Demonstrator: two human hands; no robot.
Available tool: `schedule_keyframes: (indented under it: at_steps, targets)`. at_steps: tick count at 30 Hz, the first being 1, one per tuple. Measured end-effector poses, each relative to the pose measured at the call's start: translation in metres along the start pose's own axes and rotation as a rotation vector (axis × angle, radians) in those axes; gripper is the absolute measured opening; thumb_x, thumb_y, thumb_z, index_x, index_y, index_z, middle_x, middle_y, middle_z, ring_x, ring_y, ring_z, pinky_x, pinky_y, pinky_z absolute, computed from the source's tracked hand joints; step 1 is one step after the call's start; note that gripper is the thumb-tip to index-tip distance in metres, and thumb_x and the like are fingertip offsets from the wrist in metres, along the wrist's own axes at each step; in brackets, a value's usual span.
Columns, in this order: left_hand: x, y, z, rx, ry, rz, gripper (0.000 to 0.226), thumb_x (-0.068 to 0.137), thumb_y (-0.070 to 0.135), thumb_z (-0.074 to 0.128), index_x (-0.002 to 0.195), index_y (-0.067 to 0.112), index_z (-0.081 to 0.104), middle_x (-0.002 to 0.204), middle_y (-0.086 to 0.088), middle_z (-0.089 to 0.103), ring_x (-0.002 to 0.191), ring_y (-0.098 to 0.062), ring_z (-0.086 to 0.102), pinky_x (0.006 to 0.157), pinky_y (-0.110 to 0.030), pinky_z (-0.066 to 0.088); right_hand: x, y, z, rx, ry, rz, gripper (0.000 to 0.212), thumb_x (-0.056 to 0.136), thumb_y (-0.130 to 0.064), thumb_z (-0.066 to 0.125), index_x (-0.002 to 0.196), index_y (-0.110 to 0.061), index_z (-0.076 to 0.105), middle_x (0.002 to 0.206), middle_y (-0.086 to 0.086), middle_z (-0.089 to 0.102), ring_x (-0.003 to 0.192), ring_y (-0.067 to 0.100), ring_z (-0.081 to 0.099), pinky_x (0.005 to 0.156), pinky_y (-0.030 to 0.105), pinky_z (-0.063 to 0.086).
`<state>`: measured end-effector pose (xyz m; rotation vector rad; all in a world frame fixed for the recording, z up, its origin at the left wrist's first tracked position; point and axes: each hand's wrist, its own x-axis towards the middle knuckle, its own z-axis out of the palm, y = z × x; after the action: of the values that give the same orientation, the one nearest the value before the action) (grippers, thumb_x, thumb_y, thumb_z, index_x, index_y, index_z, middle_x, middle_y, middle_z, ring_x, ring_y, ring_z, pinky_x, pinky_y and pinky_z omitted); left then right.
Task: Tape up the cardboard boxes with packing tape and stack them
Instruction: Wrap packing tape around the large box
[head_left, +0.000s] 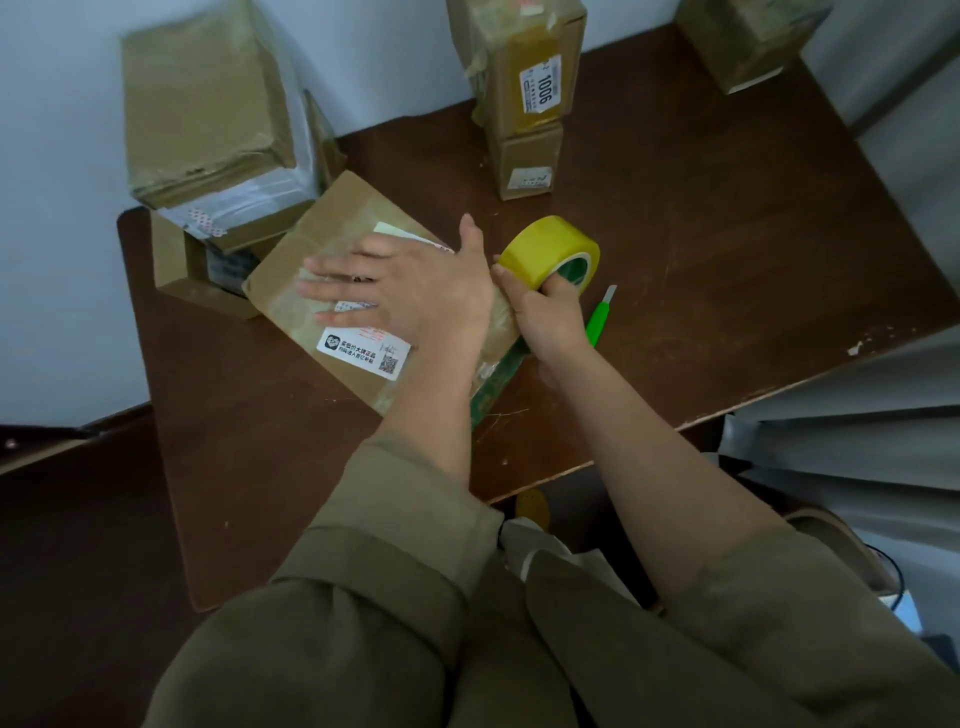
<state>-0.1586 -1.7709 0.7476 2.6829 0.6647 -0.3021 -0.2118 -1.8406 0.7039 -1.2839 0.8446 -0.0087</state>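
A flat cardboard box (332, 234) with white labels lies at an angle in the middle of the brown table (701, 260). My left hand (410, 286) presses flat on its top, fingers spread and straight. My right hand (545, 317) grips a yellow roll of packing tape (545, 249) at the box's right edge, fingers hooked through the green core. A strip of tape seems to run from the roll down the box's right side, though it is hard to make out.
A green utility knife (597, 317) lies just right of my right hand. A stack of taped boxes (208, 114) stands at the table's left rear corner. Two boxes (524, 93) are stacked at the back middle, and another box (748, 41) sits far right.
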Motion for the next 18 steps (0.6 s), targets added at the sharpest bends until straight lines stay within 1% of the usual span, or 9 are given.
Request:
schedule_keyframes:
  at_steps: [2,4,7,10,12,14,16,17,18]
  targets:
    - [0.002,0.004,0.004,0.02,0.01,-0.019,0.108,0.081,0.071,0.056,0.149,-0.003,0.017,0.156,-0.038,-0.009,0.143,-0.056,-0.013,0.112,-0.069,-0.007,0.001,0.001,0.0,-0.01,-0.002,0.015,0.03,0.094,-0.027,0.068,0.113,-0.005,0.07,0.097,0.006,0.075,0.074,0.007,0.068,0.074,0.027,0.057]
    - [0.003,0.003,0.01,0.015,0.024,-0.011,0.107,0.08,0.065,0.059,0.153,0.003,0.009,0.156,-0.037,-0.011,0.143,-0.056,-0.014,0.112,-0.069,-0.009,0.002,0.003,-0.001,-0.019,0.006,0.02,0.031,0.093,-0.028,0.069,0.113,-0.004,0.07,0.095,0.006,0.074,0.079,0.011,0.068,0.08,0.033,0.057]
    - [0.006,0.001,0.01,-0.007,0.034,0.006,0.101,0.08,0.054,0.062,0.154,0.01,0.009,0.156,-0.037,-0.01,0.143,-0.056,-0.014,0.111,-0.07,-0.009,0.002,0.002,0.0,-0.013,-0.007,0.033,0.032,0.093,-0.028,0.069,0.114,-0.003,0.069,0.092,0.005,0.074,0.077,0.011,0.068,0.082,0.035,0.057]
    - [0.006,0.001,0.008,-0.04,0.031,0.031,0.099,0.079,0.052,0.064,0.154,0.015,0.011,0.155,-0.039,-0.011,0.142,-0.057,-0.016,0.11,-0.071,-0.011,0.0,-0.003,-0.002,-0.034,-0.04,0.043,0.033,0.094,-0.031,0.068,0.115,-0.005,0.069,0.089,0.0,0.072,0.079,0.012,0.069,0.085,0.038,0.057]
    - [0.005,-0.001,0.005,-0.056,0.024,0.045,0.101,0.078,0.052,0.065,0.156,0.019,0.009,0.155,-0.039,-0.012,0.141,-0.058,-0.017,0.109,-0.071,-0.012,-0.002,-0.007,-0.005,-0.077,-0.082,0.047,0.028,0.095,-0.033,0.067,0.113,-0.011,0.07,0.091,-0.003,0.073,0.082,0.01,0.069,0.087,0.036,0.058]
    - [0.005,-0.007,0.001,-0.081,0.018,0.047,0.103,0.078,0.054,0.065,0.157,0.022,0.007,0.155,-0.038,-0.014,0.142,-0.057,-0.019,0.109,-0.071,-0.012,-0.005,-0.012,-0.01,-0.117,-0.174,0.022,0.022,0.094,-0.039,0.067,0.111,-0.025,0.069,0.103,-0.005,0.074,0.095,0.01,0.069,0.094,0.037,0.056]
    - [0.005,-0.017,-0.006,-0.122,0.004,0.04,0.102,0.08,0.054,0.066,0.157,0.023,0.006,0.156,-0.037,-0.014,0.143,-0.055,-0.018,0.11,-0.069,-0.012,-0.008,-0.019,-0.014,-0.122,-0.212,0.006,0.033,0.092,-0.05,0.065,0.117,-0.028,0.067,0.12,0.001,0.071,0.112,0.018,0.066,0.101,0.04,0.052]
    - [0.004,-0.023,-0.008,-0.144,-0.001,0.039,0.101,0.08,0.054,0.065,0.157,0.023,0.007,0.156,-0.036,-0.014,0.143,-0.054,-0.018,0.11,-0.069,-0.012,-0.01,-0.023,-0.014,-0.12,-0.196,0.009,0.046,0.091,-0.055,0.062,0.122,-0.021,0.066,0.125,0.011,0.068,0.116,0.028,0.064,0.103,0.045,0.05]
    - [0.003,-0.028,-0.012,-0.166,0.002,0.042,0.1,0.081,0.054,0.065,0.157,0.024,0.008,0.157,-0.035,-0.013,0.144,-0.053,-0.017,0.111,-0.068,-0.01,-0.016,-0.029,-0.012,-0.121,-0.188,0.011,0.066,0.09,-0.061,0.06,0.129,-0.007,0.061,0.129,0.023,0.062,0.118,0.039,0.06,0.104,0.051,0.048]
